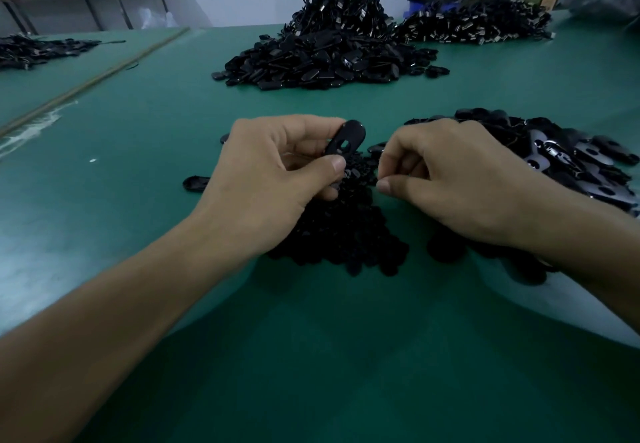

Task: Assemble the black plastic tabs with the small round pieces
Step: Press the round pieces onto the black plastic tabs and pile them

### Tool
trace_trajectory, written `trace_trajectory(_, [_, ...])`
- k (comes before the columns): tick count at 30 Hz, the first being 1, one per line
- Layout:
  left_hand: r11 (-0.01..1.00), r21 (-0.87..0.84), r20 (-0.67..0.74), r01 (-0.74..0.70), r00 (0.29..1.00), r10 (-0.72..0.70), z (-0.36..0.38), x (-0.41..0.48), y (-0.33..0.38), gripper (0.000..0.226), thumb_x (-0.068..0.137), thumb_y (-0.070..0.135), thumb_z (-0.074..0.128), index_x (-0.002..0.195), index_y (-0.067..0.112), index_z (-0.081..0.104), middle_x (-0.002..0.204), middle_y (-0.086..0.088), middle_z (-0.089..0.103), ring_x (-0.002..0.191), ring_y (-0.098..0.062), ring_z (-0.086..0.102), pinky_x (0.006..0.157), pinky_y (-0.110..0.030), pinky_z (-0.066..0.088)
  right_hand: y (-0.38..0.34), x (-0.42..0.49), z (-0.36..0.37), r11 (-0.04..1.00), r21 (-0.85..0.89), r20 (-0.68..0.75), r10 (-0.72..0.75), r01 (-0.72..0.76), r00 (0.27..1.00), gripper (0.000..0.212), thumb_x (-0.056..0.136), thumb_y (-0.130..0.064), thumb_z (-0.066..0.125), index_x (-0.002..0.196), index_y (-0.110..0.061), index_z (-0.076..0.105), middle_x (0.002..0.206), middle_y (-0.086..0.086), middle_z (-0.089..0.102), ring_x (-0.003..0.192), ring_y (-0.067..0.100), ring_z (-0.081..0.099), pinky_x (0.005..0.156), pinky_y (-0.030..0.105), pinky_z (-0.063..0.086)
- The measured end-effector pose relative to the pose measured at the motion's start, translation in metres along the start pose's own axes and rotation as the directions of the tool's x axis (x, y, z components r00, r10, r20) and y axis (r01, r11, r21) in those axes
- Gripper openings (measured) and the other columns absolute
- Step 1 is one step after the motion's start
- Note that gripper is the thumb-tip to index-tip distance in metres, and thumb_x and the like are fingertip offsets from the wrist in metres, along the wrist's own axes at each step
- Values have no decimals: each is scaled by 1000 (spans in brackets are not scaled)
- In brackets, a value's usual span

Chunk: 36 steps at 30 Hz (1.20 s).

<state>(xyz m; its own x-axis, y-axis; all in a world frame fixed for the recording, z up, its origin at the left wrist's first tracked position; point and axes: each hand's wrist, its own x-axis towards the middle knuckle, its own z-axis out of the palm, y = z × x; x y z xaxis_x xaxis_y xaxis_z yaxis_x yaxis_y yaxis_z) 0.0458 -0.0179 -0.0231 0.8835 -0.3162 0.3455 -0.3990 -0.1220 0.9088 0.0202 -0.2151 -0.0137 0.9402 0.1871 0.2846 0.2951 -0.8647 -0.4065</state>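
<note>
**Nearly lined up: one tab held up, the right pinch just beside it**

The left hand (277, 172) has its grip clenched on a single black plastic tab (348, 136). The thumb presses the tab's lower end and the fingers are behind it, so the tab stands above the heap of small round pieces (346, 235). The tab's long axis tilts from lower left to upper right, and its hole (344, 145) faces the camera, with nothing in it.

The right hand (450, 179) sits just to the right of the tab and a little lower, not touching it. Its thumb and forefinger tips meet in a pinch and the other fingers are curled. Whether that grip holds a round piece cannot be told, since anything there is too small and dark against the heap.

As I judge it, the coming move turns on this offset. A piece would have to go left and slightly up from the right grip to reach the hole, and the right hand is the nearer one to bring it.

Counted:
- One tab is in hand.
- Two stray tabs, (195, 183) and (225, 138), lie on the green counter (138, 131) left of the left hand.
- One heap of round pieces lies beneath both hands.
- One near heap of tabs (571, 158) lies by the right hand.
- Three far heaps lie further back: middle (322, 58), right (478, 23) and left (34, 49).
</note>
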Motion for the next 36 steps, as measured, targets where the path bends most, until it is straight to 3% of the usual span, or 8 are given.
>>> trace_trajectory(4, [999,30,-6,30,1000,-30,0,1,-1,34,86,1,74,113,22,71,84,7,78,71,-12,73,67,-19,57,0,1,-4,999,36,-130,-17,22,991,6,95,-21,65,94,-27,65,78,-17,63,81,-10,57,70,3,41])
trace_trajectory(6, [998,58,-24,35,999,-34,0,1,-1,30,83,2,78,102,23,70,80,7,78,69,-16,74,66,-22,59,-1,1,-6,996,81,-186,-25,41,982,13,97,-20,62,101,-31,68,77,-20,61,76,-13,57,67,1,39])
trace_trajectory(10, [995,97,-48,16,999,-11,0,0,0,21,80,5,81,91,20,72,78,4,78,68,-15,75,65,-24,59,-5,-1,-8,949,304,-253,-8,87,967,15,93,-15,67,90,-29,70,73,-12,70,71,-2,69,68,12,52])
trace_trajectory(14, [995,104,-81,2,997,6,0,0,0,22,79,7,83,86,27,76,78,6,78,67,-13,75,65,-24,59,-12,-2,-7,889,444,-243,3,108,970,14,88,-12,73,85,-26,72,76,-5,75,72,6,73,70,22,59])
trace_trajectory(18, [994,106,-109,-28,993,40,2,0,0,23,76,10,84,81,31,75,77,7,77,67,-12,75,66,-26,60,-14,-2,-4,868,484,-245,16,108,969,9,85,-17,78,82,-26,76,74,-6,74,63,1,64,64,16,51])
trace_trajectory(21, [993,103,-119,-66,990,78,5,0,2,18,71,19,82,81,32,74,77,10,77,70,-9,74,69,-24,60,-15,-2,-3,840,534,-248,43,99,968,10,85,-15,78,81,-24,76,74,3,74,61,16,65,59,22,52])
trace_trajectory(23, [992,87,-121,-88,988,98,7,0,3,17,71,21,79,82,33,74,78,11,77,74,-7,74,71,-21,58,-16,-2,-2,835,542,-246,44,99,968,12,84,-14,77,80,-24,75,72,1,74,62,13,68,57,19,52])
trace_trajectory(36, [976,149,-91,-161,980,176,9,-2,5,27,82,7,79,89,32,73,82,15,77,77,1,72,74,-15,55,-19,-4,-5,874,480,-218,43,69,975,16,83,-11,79,78,-25,73,69,-5,74,63,5,71,60,13,51])
